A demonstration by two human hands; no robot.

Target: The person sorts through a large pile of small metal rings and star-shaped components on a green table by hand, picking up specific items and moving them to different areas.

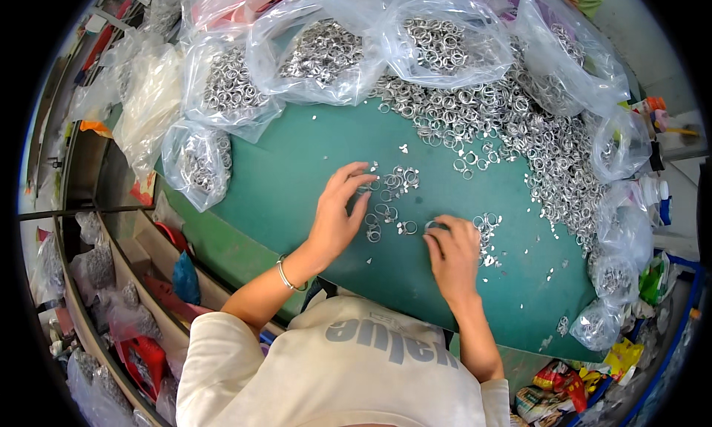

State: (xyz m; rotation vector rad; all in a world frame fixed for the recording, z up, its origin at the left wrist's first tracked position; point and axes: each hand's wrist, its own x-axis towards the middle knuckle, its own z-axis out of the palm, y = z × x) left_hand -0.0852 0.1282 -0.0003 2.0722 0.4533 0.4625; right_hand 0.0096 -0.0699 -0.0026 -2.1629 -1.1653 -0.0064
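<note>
On the green table, a loose group of silver metal rings (386, 210) lies between my two hands. My left hand (337, 213) is at the group's left side, fingers curved and apart, the tips next to a few rings. A metal bangle (285, 273) circles that wrist. My right hand (455, 253) is bent down at the right, with thumb and forefinger closed on the edge of a silver ring (429, 225). Beside its knuckles lies another small cluster of rings and flat silver bits (487, 230), partly covered by the hand.
A large heap of silver rings (549, 160) spreads along the far right of the table (297, 153). Clear plastic bags of rings (322, 53) line the far edge, with a smaller bag (199, 164) at left. Shelves (133, 256) stand left; colourful packets (560, 386) lie lower right.
</note>
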